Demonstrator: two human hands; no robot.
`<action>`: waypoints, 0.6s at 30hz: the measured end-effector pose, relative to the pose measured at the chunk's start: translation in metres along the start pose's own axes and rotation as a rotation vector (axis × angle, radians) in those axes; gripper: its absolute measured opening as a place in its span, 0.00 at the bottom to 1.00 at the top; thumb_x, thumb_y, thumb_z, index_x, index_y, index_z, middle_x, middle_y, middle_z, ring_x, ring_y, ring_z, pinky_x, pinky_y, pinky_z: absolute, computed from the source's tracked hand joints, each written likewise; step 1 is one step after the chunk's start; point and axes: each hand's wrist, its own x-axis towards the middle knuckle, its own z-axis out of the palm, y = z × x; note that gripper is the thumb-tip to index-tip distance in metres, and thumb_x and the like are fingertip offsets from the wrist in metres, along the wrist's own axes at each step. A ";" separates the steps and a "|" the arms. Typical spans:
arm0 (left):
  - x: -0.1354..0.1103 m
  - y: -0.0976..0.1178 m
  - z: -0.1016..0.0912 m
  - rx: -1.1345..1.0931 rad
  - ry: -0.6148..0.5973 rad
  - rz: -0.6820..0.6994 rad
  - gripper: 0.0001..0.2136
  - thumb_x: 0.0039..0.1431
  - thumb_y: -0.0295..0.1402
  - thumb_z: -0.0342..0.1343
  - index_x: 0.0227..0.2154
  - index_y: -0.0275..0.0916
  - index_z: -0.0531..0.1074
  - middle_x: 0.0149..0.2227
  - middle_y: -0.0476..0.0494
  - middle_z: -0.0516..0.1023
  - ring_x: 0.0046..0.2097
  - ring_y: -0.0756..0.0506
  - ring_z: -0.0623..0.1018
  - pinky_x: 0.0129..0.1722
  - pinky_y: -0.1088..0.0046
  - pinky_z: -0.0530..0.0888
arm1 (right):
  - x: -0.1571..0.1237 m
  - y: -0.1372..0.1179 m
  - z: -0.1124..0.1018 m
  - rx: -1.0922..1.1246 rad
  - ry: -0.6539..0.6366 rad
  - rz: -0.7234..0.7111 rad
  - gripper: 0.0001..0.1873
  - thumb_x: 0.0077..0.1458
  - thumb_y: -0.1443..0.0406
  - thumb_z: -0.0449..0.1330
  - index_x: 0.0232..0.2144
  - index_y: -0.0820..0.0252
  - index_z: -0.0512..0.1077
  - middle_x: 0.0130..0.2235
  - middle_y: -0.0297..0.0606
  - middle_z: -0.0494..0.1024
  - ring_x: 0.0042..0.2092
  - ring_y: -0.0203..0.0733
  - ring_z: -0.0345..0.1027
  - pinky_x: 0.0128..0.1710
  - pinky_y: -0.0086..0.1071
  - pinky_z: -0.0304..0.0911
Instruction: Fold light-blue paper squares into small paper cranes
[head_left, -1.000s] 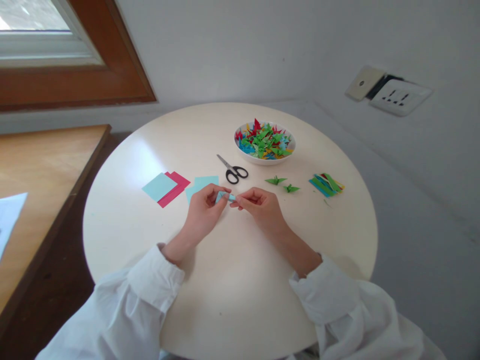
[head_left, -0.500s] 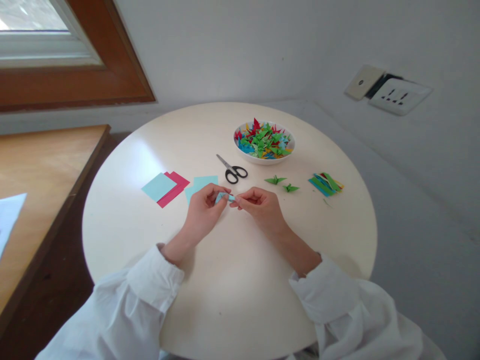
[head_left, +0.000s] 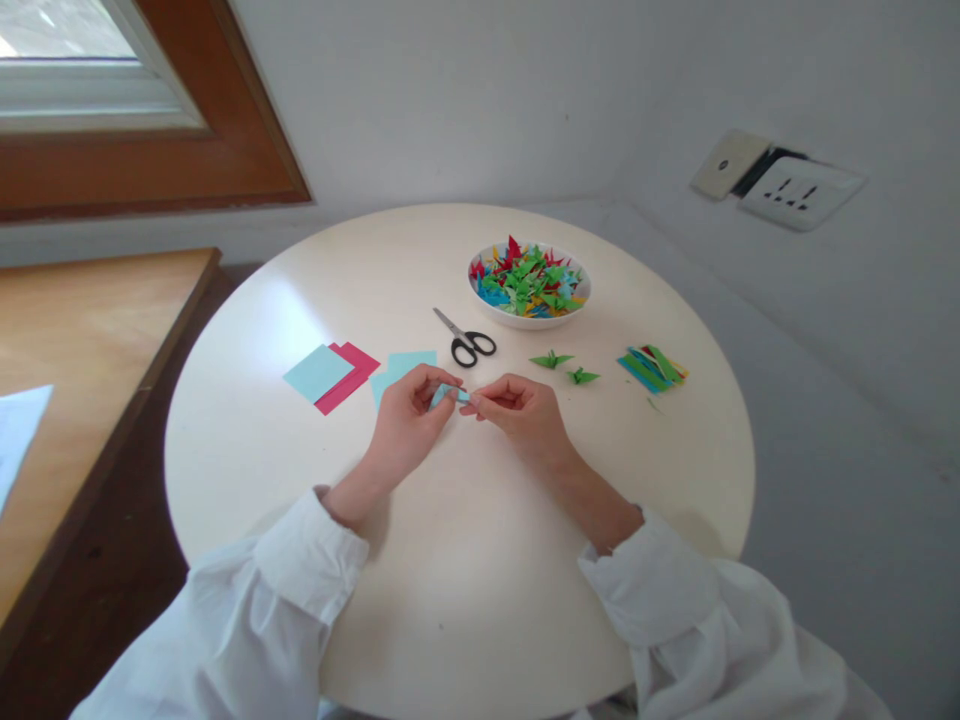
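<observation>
Fingers point(head_left: 439, 379) of left hand point(head_left: 405, 425) and right hand point(head_left: 525, 415) are clamped on blue paper point(head_left: 459, 396); no shift since a second ago is noted, so creasing is judged ongoing.

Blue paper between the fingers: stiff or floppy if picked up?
Probably light and bendy: the blue paper is a small folded piece pinched between left hand and right hand. It likely creases easily, as its folds suggest.

Smooth table point(head_left: 465, 600), matt paper piece point(head_left: 450, 393)
</observation>
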 end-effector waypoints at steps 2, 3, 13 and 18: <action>0.000 0.000 0.000 -0.002 0.002 -0.003 0.02 0.50 0.29 0.55 0.28 0.37 0.71 0.30 0.45 0.76 0.28 0.50 0.72 0.27 0.76 0.67 | 0.000 -0.001 0.000 0.032 -0.005 0.006 0.10 0.37 0.62 0.66 0.20 0.61 0.69 0.21 0.34 0.77 0.27 0.39 0.74 0.26 0.29 0.62; 0.000 0.000 0.000 -0.003 0.003 -0.005 0.02 0.50 0.29 0.55 0.29 0.37 0.71 0.30 0.45 0.76 0.28 0.50 0.72 0.27 0.76 0.67 | 0.000 -0.001 0.001 0.054 -0.005 0.013 0.11 0.36 0.62 0.66 0.20 0.61 0.68 0.21 0.33 0.76 0.27 0.39 0.74 0.26 0.28 0.62; 0.002 -0.005 0.000 -0.012 0.029 -0.006 0.04 0.50 0.30 0.56 0.29 0.36 0.70 0.28 0.44 0.75 0.30 0.49 0.73 0.28 0.75 0.67 | 0.003 -0.003 0.002 0.133 -0.012 0.068 0.14 0.34 0.60 0.67 0.23 0.61 0.68 0.23 0.33 0.77 0.27 0.39 0.75 0.27 0.29 0.65; 0.002 -0.003 0.000 -0.011 0.038 0.006 0.03 0.50 0.29 0.55 0.29 0.36 0.71 0.28 0.46 0.75 0.29 0.50 0.72 0.28 0.76 0.66 | 0.004 0.000 0.001 0.102 -0.012 0.039 0.12 0.37 0.62 0.66 0.24 0.61 0.68 0.23 0.31 0.76 0.27 0.37 0.74 0.27 0.28 0.64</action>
